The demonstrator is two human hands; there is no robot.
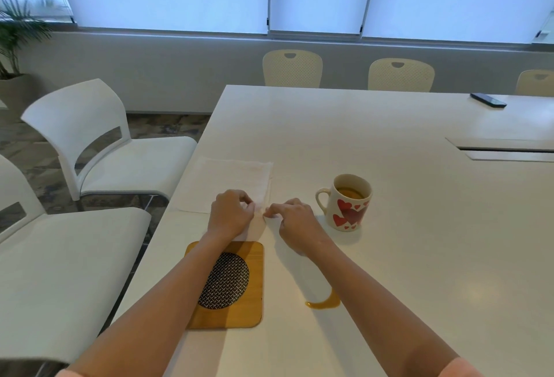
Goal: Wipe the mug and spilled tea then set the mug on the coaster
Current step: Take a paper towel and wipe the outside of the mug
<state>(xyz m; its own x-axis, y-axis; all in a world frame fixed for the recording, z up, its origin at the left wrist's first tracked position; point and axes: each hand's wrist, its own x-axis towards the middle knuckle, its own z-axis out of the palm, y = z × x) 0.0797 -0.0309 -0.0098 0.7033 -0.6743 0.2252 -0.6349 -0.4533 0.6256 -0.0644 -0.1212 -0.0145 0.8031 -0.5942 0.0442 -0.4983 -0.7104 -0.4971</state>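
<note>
A white mug (347,204) with red hearts stands upright on the white table (389,124), tea inside, handle to the left. A white cloth (236,180) lies flat near the table's left edge. My left hand (229,214) and my right hand (295,220) both pinch the cloth's near edge with their fingertips. A wooden coaster (254,315) with a dark round mesh centre lies under my left forearm. A small amber puddle of spilled tea (325,303) sits to the right of the coaster, partly hidden by my right forearm.
A dark phone (488,99) lies at the far right of the table. A cable hatch (506,150) is set into the tabletop on the right. White chairs (99,142) stand along the left side, cream chairs (292,67) at the far edge.
</note>
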